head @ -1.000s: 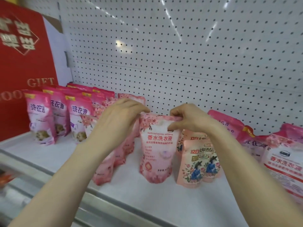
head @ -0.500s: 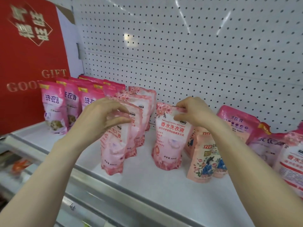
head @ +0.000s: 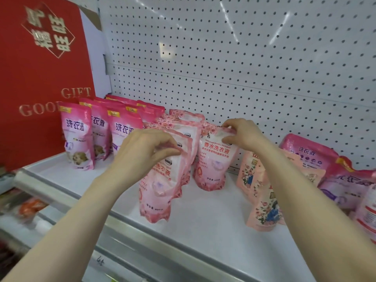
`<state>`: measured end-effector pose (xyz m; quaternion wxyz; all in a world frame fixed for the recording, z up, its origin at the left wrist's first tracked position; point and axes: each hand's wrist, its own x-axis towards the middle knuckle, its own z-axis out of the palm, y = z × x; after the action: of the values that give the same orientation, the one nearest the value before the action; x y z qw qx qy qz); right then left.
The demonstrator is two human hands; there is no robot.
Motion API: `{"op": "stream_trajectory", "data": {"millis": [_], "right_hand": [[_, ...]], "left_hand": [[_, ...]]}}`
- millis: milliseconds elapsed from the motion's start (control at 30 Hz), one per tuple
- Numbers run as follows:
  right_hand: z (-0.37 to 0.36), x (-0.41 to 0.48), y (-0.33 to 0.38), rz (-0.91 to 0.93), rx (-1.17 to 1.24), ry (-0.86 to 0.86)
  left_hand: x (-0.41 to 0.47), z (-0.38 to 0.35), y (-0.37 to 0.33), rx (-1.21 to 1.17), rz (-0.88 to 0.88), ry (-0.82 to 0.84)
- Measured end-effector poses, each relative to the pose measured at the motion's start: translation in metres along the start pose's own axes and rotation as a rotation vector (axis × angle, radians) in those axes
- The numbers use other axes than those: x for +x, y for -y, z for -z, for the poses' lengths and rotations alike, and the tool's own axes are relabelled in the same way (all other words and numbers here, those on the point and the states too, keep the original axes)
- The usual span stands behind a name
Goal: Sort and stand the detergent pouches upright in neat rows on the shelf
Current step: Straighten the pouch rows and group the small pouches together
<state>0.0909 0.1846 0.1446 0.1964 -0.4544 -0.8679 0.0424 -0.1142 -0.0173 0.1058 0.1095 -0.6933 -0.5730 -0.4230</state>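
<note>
Your left hand (head: 146, 147) pinches top of front pale-pink pouch (head: 160, 186), centre frame, near shelf (head: 203, 231) lip; right hand (head: 242, 133) pinches neighbouring pouch (head: 213, 165) top, right of centre; release early and soft pouches may slump, front one off edge; your right forearm could knock floral pouches (head: 264, 210).

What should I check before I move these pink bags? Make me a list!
1. The left hand grips the top of the front rose pouch: ok.
2. The right hand pinches the top of the lone rose pouch: ok.
3. The lone rose pouch stands on its base: ok.
4. The lone rose pouch is lined up with the front rose pouch's row: not ok, it stands apart, to the right.
5. There is bare shelf in front to work on: ok.
6. The far-right pouches stand upright: not ok, they slump backward.
</note>
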Motion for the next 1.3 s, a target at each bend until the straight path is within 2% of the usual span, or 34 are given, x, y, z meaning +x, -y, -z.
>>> {"op": "stream_trajectory", "data": {"millis": [200,467,700,800,900,1000,1100,1200,1300], "right_hand": [[0.001,-0.016,0.012,0.021,-0.034,-0.004],[0.006,-0.022,0.005,-0.017,0.055,-0.103],[0.005,-0.025,0.002,-0.008,0.130,-0.033],[0.003,-0.026,0.008,0.019,0.142,-0.045],[0.007,-0.027,0.009,-0.018,0.136,0.019],[0.022,-0.025,0.018,-0.040,0.141,0.034],[0.033,-0.016,0.032,0.005,0.148,-0.003],[0.032,-0.009,0.041,0.008,-0.025,0.180],[0.020,-0.005,0.035,0.022,-0.146,0.227]], "left_hand": [[0.012,-0.014,-0.014,0.036,-0.102,0.024],[0.012,0.003,0.001,0.015,-0.095,0.088],[0.015,0.013,0.017,0.042,-0.159,0.039],[0.015,0.013,0.022,0.068,-0.201,0.041],[0.018,0.015,0.025,0.087,-0.224,0.093],[0.028,0.022,0.030,0.030,-0.165,0.157],[0.052,0.033,0.043,-0.065,-0.060,0.136],[0.093,0.032,0.063,0.050,-0.036,0.213],[0.134,0.014,0.082,0.160,-0.014,0.343]]}}
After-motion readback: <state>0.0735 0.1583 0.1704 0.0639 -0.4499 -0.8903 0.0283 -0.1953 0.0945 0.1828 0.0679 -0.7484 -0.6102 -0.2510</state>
